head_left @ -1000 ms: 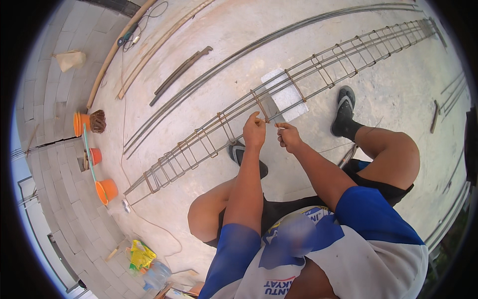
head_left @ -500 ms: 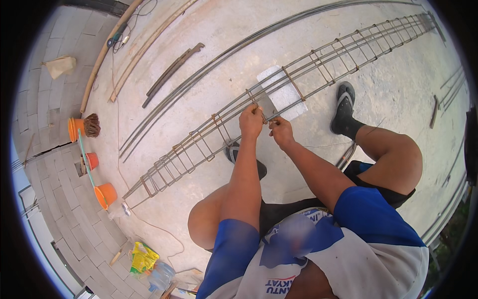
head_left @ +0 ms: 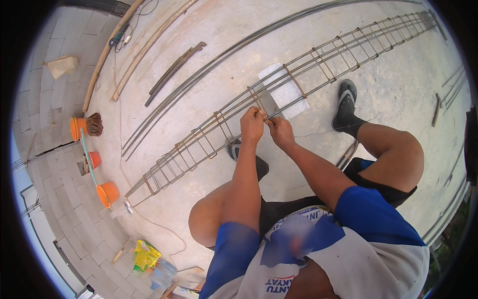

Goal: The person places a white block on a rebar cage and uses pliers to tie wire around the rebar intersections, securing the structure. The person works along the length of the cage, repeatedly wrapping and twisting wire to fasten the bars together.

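Note:
A long rebar cage (head_left: 194, 144) of ribbed bars and square stirrups runs diagonally across the concrete floor, from near left to far right. My left hand (head_left: 252, 124) is closed in a pinch at a stirrup on the cage's near side; what lies between its fingertips is hidden. Right beside it, my right hand (head_left: 282, 133) pinches a thin wire (head_left: 318, 134), which trails off to the right toward my shin. The fingertips of both hands nearly meet at the bar. A pale flat block (head_left: 291, 102) lies beneath the cage just beyond my hands.
My feet in dark socks and sandals (head_left: 347, 99) stand along the cage's near side. Beyond it lie loose long bars (head_left: 199, 70) and a dark metal tool (head_left: 174, 72). Orange buckets (head_left: 107, 193) and a yellow bag (head_left: 146, 256) are at the left, beside grey blocks (head_left: 74, 204).
My right hand has moved slightly left and up, its fingertips now against the bar beside my left hand. The trailing wire has shifted upward. My left hand stays nearly in place.

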{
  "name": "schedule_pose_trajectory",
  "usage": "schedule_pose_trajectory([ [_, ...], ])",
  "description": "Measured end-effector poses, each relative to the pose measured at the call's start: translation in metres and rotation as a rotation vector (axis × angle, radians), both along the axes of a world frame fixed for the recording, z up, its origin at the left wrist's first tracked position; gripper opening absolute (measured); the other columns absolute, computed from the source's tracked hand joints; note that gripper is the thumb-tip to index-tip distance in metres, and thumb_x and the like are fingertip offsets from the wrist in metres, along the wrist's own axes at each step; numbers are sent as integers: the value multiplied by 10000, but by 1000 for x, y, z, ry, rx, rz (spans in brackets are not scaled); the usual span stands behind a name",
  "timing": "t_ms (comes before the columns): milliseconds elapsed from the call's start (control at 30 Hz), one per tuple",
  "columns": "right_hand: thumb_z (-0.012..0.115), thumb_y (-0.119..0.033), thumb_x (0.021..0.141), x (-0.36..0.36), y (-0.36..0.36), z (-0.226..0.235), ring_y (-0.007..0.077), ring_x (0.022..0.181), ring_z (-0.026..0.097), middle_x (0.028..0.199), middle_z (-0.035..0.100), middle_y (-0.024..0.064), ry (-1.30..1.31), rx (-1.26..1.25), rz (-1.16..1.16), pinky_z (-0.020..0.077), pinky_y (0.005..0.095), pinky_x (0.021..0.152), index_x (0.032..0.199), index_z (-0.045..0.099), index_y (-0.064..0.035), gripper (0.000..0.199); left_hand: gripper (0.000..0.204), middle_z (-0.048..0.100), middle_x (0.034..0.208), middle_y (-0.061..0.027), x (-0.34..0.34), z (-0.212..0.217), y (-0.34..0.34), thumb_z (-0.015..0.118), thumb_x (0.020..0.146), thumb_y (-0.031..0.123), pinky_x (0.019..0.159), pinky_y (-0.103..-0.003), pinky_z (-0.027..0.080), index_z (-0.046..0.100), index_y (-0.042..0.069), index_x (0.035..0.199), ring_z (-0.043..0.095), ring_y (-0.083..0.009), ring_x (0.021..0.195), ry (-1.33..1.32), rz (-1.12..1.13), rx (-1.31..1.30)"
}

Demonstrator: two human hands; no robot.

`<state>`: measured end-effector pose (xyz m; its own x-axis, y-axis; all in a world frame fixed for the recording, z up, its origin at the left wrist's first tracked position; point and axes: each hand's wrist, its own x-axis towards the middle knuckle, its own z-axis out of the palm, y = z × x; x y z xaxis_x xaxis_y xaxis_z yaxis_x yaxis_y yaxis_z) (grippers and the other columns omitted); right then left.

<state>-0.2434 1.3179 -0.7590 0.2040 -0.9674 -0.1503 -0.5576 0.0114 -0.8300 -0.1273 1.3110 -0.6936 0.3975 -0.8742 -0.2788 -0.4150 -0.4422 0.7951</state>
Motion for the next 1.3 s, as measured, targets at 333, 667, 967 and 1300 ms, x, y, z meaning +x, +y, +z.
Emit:
schedule_pose_trajectory([
  [333, 593, -154, 885, -3, 0, -12, 404, 751, 602, 772, 623, 218, 98, -112, 153, 468, 491, 666, 793, 632, 6, 189, 49, 653, 863, -135, 1, -7, 48, 643, 808, 75, 778, -429, 472, 650, 50, 850, 613, -341, 871, -444, -212, -195],
  [667, 573, -188, 898, -9, -13, 2, 407, 817, 616, 836, 642, 213, 149, -5, 284, 483, 489, 708, 883, 655, -21, 187, 94, 639, 919, -139, 6, -27, 47, 635, 836, 130, 797, -469, 465, 644, 42, 867, 596, -355, 908, -273, -181, -160],
  [967, 522, -132, 873, -12, -10, -7, 396, 737, 633, 854, 638, 193, 298, -73, 288, 507, 486, 658, 856, 613, -22, 144, 213, 670, 914, -187, 5, -7, 21, 554, 896, 242, 806, -464, 486, 677, 69, 890, 630, -378, 876, -383, -348, 269],
  [1300, 487, -117, 874, -15, -4, 4, 348, 659, 645, 738, 620, 188, 371, -72, 390, 519, 452, 570, 863, 580, -29, 129, 258, 687, 924, -170, 10, -19, 1, 508, 905, 269, 812, -468, 492, 691, 88, 920, 649, -372, 880, -371, -259, 364],
])
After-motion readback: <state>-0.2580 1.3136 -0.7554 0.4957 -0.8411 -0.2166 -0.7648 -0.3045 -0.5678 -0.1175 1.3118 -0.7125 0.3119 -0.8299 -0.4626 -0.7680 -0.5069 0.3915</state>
